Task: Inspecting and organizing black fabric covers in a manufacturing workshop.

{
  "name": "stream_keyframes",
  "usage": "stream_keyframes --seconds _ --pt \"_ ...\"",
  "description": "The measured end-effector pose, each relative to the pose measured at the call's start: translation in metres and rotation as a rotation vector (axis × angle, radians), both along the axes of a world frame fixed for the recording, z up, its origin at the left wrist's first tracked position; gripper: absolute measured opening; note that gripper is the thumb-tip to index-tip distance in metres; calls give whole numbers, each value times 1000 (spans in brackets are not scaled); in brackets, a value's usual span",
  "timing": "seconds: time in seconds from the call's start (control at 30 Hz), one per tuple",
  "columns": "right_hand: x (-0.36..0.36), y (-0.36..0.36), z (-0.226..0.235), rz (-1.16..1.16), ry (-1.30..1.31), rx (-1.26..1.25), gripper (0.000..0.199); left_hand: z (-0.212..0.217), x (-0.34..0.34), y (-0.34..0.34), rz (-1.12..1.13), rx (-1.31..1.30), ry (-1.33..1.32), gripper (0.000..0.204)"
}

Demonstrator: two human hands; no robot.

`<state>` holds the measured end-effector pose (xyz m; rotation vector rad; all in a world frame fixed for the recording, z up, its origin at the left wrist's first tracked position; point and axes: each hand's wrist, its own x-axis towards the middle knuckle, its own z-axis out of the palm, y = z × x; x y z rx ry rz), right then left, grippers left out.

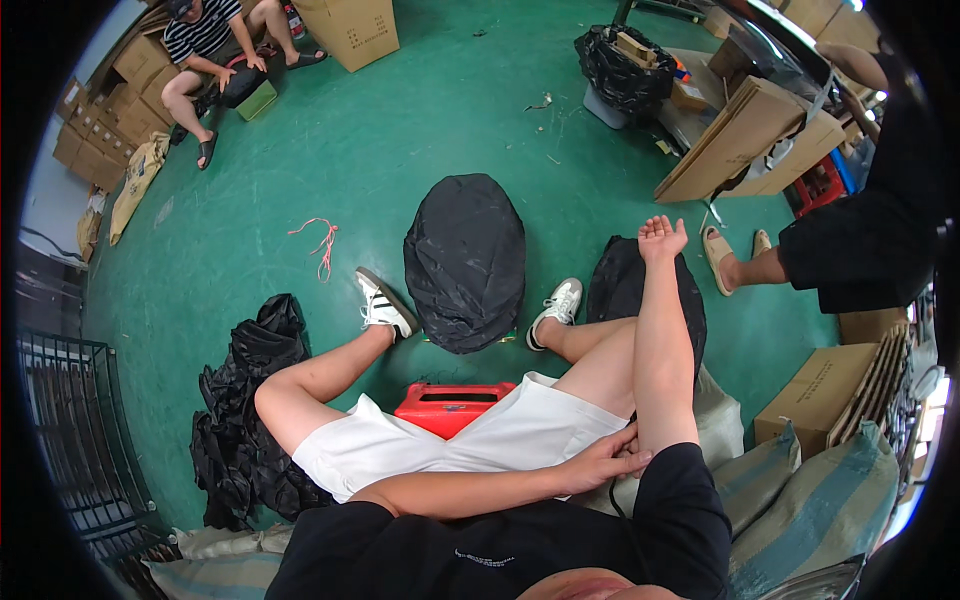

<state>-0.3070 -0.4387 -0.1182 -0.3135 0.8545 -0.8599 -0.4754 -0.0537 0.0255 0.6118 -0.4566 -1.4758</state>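
The right hand [662, 238] is pointing forward, open, presumably baring its arm [664, 340] to the left hand [600, 459]. I cannot tell whether that second grip is holding anything.

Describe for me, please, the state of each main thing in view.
Right hand: open, palm up.
Left hand: against the right arm; grip unclear.
Central black bundle: rounded, filled out.
Right black bundle: partly hidden.
Black heap: crumpled.
Pink string: loose.
Sneakers: worn.
Bin bag: open, cardboard showing.
Striped sacks: bulging.
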Motion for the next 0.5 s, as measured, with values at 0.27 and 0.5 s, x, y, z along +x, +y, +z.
stream_keyframes --seconds 0.27,0.5 --pt "-1 3 3 43 34 -43 41 -19 4 3 -162 -27 -41 44" --pt "2 5 -1 66 51 -43 39 -57 143 58 81 325 -423 34"
